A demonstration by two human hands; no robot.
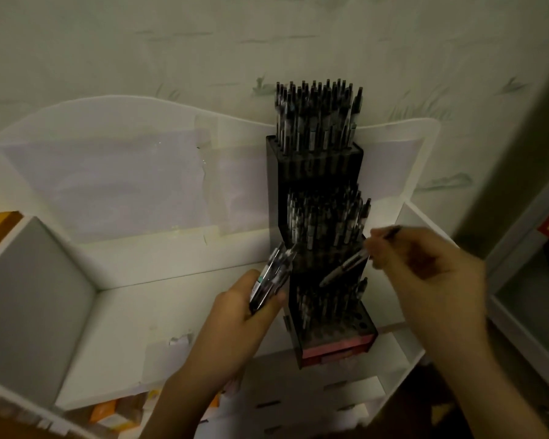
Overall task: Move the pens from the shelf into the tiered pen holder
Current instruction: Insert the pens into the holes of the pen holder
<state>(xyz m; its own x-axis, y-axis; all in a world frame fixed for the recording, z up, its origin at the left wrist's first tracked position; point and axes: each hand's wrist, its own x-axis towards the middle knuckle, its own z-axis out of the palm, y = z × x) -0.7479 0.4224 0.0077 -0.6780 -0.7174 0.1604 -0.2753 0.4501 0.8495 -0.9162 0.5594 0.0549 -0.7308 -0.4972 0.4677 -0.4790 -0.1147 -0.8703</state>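
Observation:
A black tiered pen holder (314, 172) stands on the white shelf (178, 308), its three tiers crowded with dark pens. Open holes show at the front right of the lowest tier (357, 321). My left hand (244, 315) grips a bundle of pens (271, 277) just left of the holder, tips pointing up and right. My right hand (425, 267) pinches a single pen (346, 267) that slants down and left above the lowest tier, its tip over the standing pens.
The shelf has a white back panel (140, 172) and a grey side wall (29, 296) at the left. A pink strip (336, 348) runs along the holder's base. Drawers (314, 397) sit below the shelf. A patterned wall rises behind.

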